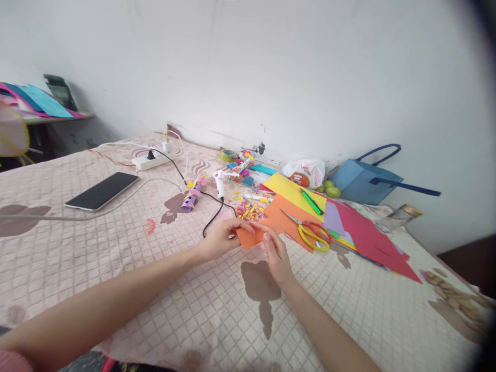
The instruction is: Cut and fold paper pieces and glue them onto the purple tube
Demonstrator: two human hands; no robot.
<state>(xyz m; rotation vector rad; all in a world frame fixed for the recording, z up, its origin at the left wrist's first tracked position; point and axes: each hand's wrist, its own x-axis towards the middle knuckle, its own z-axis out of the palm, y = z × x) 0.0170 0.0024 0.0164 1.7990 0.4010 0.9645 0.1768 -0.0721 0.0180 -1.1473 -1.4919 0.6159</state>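
**Both hands on one small orange paper piece, mid-table**

Your left hand (220,238) and right hand (276,257) meet over the quilted table cover (116,248), and between them you hold a small orange paper piece (250,237). Left hand: fingers curled over the piece's left and top edge, thumb underneath, so it pinches the paper. Right hand: thumb and fingertips closed on the right edge, also pinching. The piece sits slightly above the cover, just in front of the larger orange sheet (284,219); whether it touches that sheet cannot be told.

Around the hands you have:
- scissors (312,232) with red and yellow handles, lying on the orange sheet, just right of your right hand
- a yellow sheet (289,187) behind the orange one, with a green pen (312,202) across it
- a red sheet (368,235) further right, overlapping other coloured papers
- a heap of small paper scraps (248,209) just beyond your left hand
- a white glue gun (220,183) with its black cord running toward your left hand
- a purple paper roll (191,199) left of the glue gun
- a phone (103,190), face up, well to the left
- a white power strip (151,161) near the wall
- a blue bag (364,181) against the wall at right
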